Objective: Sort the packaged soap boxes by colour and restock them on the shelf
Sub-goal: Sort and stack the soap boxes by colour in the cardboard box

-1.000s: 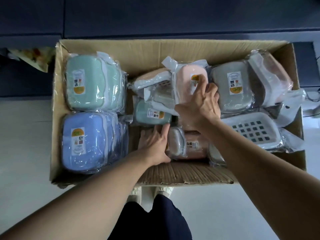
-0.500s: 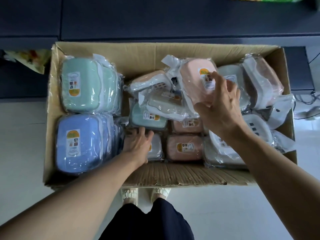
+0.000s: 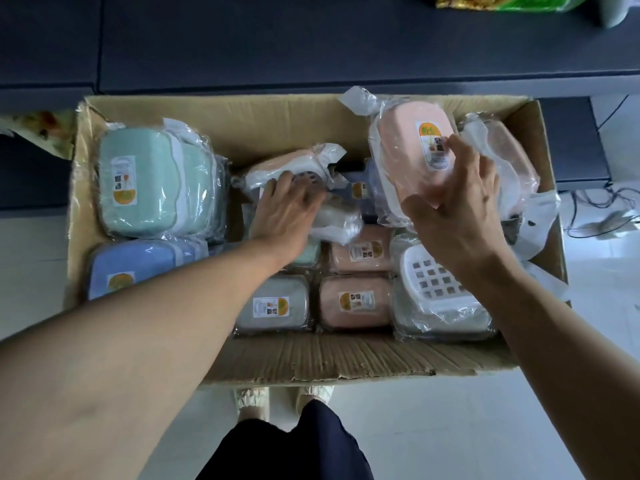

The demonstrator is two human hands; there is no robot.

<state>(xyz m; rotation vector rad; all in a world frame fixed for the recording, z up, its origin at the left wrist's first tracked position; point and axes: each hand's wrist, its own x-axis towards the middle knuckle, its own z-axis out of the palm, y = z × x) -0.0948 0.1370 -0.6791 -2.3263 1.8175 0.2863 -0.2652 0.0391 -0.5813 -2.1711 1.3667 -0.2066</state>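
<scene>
Slippage is your risk: your right hand grips the plastic-wrapped pink soap box raised over the brown cardboard carton's right side, while your left hand, fingers spread, presses a loose wrapped pink-and-white box that may shift.

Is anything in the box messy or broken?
Yes. The cardboard box's near flap is torn, its ridges showing. Green and blue boxes stand tidy at left, but the middle packs lie jumbled, one white tray upside down with its holes showing.
</scene>
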